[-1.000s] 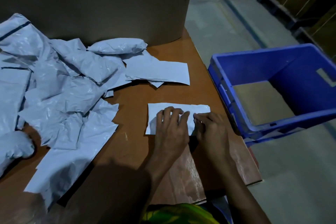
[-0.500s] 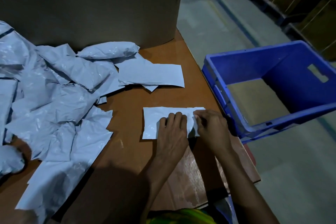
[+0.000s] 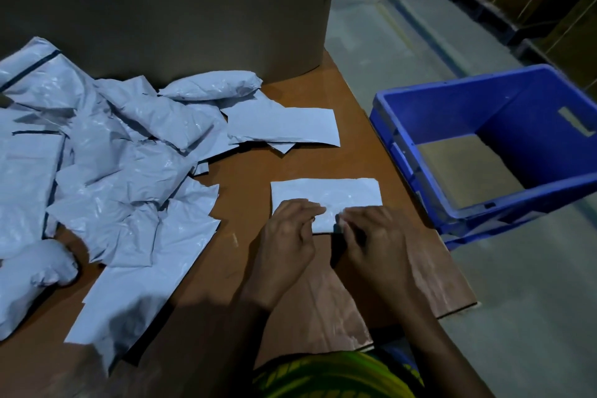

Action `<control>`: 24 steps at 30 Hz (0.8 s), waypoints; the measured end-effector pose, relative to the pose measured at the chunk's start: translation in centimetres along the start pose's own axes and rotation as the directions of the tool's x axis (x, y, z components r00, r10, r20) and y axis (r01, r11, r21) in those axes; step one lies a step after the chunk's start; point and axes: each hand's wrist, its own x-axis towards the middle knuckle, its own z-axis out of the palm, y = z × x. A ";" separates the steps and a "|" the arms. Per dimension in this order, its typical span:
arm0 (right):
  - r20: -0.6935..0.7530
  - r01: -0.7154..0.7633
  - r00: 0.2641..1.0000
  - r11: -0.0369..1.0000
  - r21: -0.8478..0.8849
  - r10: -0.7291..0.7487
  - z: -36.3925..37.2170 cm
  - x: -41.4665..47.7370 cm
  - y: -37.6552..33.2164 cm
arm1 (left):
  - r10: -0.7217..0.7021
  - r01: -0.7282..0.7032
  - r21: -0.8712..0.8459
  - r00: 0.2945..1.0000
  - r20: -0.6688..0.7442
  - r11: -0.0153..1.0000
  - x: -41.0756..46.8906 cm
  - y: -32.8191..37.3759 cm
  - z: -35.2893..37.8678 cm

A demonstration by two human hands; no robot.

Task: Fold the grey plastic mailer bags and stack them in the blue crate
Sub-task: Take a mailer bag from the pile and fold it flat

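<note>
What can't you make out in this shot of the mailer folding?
Head view only.
Folded mailer, near edge: under the left hand and right hand.
Both hands' grip: fingertips blurred.
Blue crate, right corner: cut off by the frame.
Mailer pile, left part: cut off too.

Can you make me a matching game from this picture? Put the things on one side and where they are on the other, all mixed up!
Things:
1. blue plastic crate
2. folded grey plastic mailer bag
3. pile of crumpled grey plastic mailer bags
4. tall brown cardboard box

Places:
A. at the back of the brown table
B. beside the table's right edge
C. spread over the table's left side
D. held at its near edge by the left hand and right hand

Pairs: 1-B, 2-D, 3-C, 4-A
</note>
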 end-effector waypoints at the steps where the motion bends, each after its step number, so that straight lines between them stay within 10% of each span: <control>1: 0.002 -0.001 1.000 1.000 0.002 0.001 0.7 -0.8 -0.2 | 0.008 -0.008 -0.005 1.000 -0.007 1.000 0.0 0.0 0.1; 11: 0.063 -0.059 0.996 0.998 0.028 0.057 0.3 0.5 -0.3 | 0.091 -0.148 0.428 0.985 0.150 0.892 0.0 -1.6 2.7; 20: 0.148 0.001 0.989 0.998 -0.063 0.008 2.4 4.2 0.9 | -0.002 0.000 0.022 0.992 0.127 1.000 1.5 -2.4 1.5; 24: 0.192 0.057 0.981 0.974 -0.218 -0.014 3.2 3.2 1.0 | 0.019 -0.040 0.140 0.988 0.152 0.989 2.3 -2.4 2.8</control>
